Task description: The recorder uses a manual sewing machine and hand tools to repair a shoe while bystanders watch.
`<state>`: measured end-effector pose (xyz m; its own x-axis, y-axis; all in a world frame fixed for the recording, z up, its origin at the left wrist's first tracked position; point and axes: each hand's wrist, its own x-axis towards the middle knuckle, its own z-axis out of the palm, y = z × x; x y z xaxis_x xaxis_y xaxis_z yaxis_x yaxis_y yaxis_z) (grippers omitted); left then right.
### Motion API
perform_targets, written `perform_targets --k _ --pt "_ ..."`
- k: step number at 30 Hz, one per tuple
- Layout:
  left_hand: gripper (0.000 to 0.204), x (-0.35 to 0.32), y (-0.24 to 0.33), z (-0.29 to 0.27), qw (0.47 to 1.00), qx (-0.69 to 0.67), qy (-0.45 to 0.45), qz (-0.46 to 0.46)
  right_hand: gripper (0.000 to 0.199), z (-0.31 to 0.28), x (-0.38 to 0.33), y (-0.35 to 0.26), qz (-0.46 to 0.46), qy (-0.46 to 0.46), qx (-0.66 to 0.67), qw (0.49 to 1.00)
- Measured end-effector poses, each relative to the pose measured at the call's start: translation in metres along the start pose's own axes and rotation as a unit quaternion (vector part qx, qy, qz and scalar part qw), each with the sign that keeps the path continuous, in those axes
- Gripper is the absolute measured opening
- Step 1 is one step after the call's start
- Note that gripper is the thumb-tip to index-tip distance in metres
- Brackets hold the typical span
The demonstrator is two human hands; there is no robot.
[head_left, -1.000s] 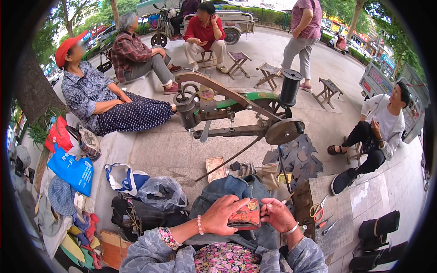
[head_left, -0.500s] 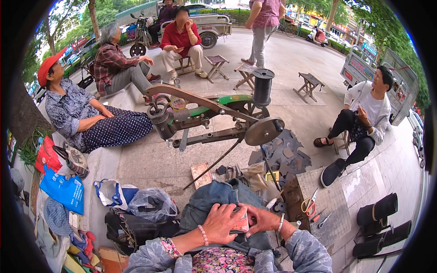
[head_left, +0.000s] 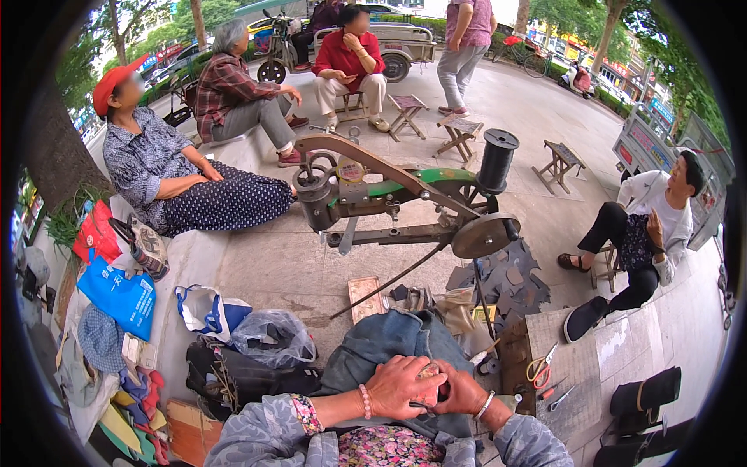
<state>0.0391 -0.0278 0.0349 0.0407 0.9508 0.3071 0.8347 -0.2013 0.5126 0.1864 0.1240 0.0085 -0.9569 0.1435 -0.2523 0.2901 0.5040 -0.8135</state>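
Note:
Over my lap, both hands are closed round a small reddish object with a dark edge (head_left: 427, 372), mostly covered by fingers, so its kind is unclear. My left hand (head_left: 398, 386) lies over its top and left side, a pink bead bracelet on the wrist. From the right, my right hand (head_left: 464, 387) grips the other side, a pale bangle on its wrist. Beneath them a blue denim cloth (head_left: 381, 342) covers my knees. Just beyond stands a hand-cranked sewing machine (head_left: 405, 194) with a green body and a black thread spool (head_left: 496, 162).
Scissors with orange handles (head_left: 539, 369) and small tools lie on a wooden box (head_left: 576, 342) at right. Dark sheet scraps (head_left: 513, 272) cover paving beyond. Bags (head_left: 272, 338) stand left. Several people sit around; one (head_left: 661, 210) is at right. Folding stools (head_left: 558, 163) stand farther off.
The view has swung a little, so most surroundings appear farther right. My hands stay on the reddish object, with more of it covered now. The standing person has shifted left relative to the stools.

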Motion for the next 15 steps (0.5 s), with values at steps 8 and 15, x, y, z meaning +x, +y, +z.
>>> perform_targets --k 8,15 --pt "0.067 -0.016 -0.004 0.012 0.998 -0.002 0.066 0.017 0.088 -0.001 0.000 -0.013 -0.044 0.018 -0.010 0.999" --pt "0.064 -0.019 0.004 0.011 0.997 0.018 0.080 0.002 0.087 0.001 0.000 -0.009 -0.072 0.032 -0.028 0.997"
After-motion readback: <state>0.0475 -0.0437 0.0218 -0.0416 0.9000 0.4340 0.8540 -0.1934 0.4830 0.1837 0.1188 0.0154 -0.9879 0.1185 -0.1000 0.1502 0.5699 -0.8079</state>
